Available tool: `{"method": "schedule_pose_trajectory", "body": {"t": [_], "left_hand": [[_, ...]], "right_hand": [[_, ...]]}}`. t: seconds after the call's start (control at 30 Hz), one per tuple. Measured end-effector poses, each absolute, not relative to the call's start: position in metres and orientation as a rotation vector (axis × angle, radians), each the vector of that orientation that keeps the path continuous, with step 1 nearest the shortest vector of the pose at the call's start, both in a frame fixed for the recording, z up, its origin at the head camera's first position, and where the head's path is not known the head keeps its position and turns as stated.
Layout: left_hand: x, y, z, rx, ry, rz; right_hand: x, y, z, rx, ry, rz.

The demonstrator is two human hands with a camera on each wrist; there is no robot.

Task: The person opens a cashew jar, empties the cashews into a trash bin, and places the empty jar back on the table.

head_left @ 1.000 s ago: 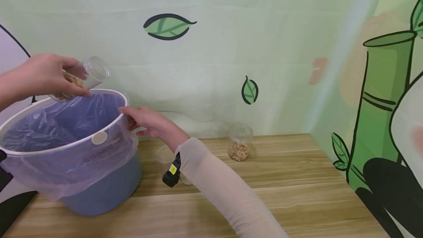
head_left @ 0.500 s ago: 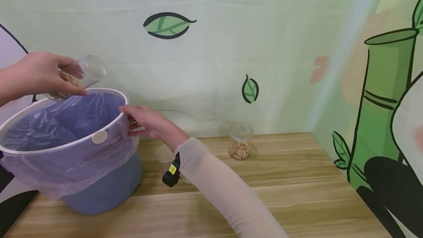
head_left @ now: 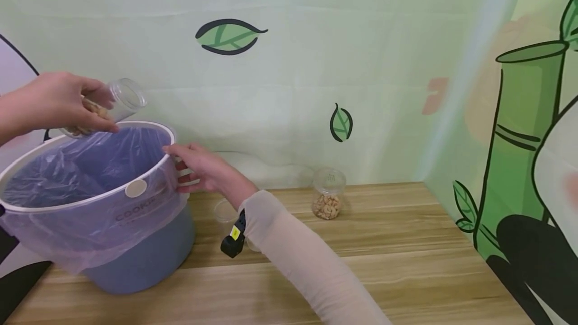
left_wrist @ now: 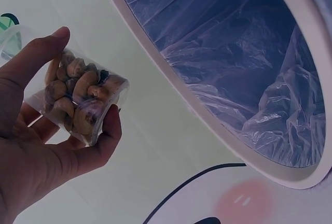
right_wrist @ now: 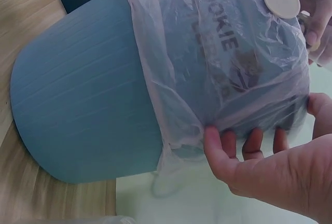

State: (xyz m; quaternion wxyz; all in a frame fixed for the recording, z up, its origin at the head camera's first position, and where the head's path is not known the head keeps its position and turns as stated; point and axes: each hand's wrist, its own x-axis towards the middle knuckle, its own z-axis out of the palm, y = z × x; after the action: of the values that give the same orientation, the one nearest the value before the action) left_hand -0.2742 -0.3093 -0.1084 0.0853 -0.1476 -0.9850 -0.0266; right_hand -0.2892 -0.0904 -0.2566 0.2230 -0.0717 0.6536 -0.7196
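My left hand (head_left: pixel 58 102) grips a small clear jar (head_left: pixel 128 95) above the far rim of a blue trash can (head_left: pixel 149 262). The jar lies tilted, its uncapped mouth to the right and slightly up. Cashews and other nuts (left_wrist: pixel 78 97) fill its lower part in the left wrist view. A translucent pink bag (right_wrist: pixel 181 73) lines the can and hangs over its white rim (head_left: pixel 90 195). At the can's right side my right hand (head_left: pixel 205 167) rests with the thumb at the rim and the fingers spread, fingertips against the bagged outer wall (right_wrist: pixel 228 105).
A clear jar of cashews (head_left: pixel 327 205) stands farther right on the wooden table (head_left: pixel 397 275). Another clear round container (head_left: pixel 223 209) is partly hidden behind my right wrist, with a clear round edge (head_left: pixel 254 245) below it. Behind the table hangs a printed backdrop (head_left: pixel 280 64).
The left hand and jar have shifted slightly left. The fingers of the right hand have spread a little more along the can's side. The trash can has stayed in place.
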Motion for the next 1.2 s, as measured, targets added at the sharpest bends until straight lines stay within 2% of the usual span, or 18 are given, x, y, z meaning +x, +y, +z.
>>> {"method": "schedule_pose_trajectory", "body": {"t": [0.23,0.47,0.77,1.2], "left_hand": [[-0.279,-0.311,-0.106,-0.459,-2.927,-0.009],[-0.285,-0.323,-0.109,-0.455,-3.0,-0.153],[-0.289,-0.335,-0.107,-0.55,-2.932,0.191],[-0.29,-0.346,-0.108,-0.582,-2.906,0.31]], "right_hand": [[-0.287,-0.094,-0.258,-0.164,1.8,-2.057],[-0.286,-0.096,-0.26,-0.16,1.799,-2.052],[-0.282,-0.099,-0.261,-0.188,1.842,-2.088],[-0.281,-0.099,-0.261,-0.192,1.855,-2.082]]}}
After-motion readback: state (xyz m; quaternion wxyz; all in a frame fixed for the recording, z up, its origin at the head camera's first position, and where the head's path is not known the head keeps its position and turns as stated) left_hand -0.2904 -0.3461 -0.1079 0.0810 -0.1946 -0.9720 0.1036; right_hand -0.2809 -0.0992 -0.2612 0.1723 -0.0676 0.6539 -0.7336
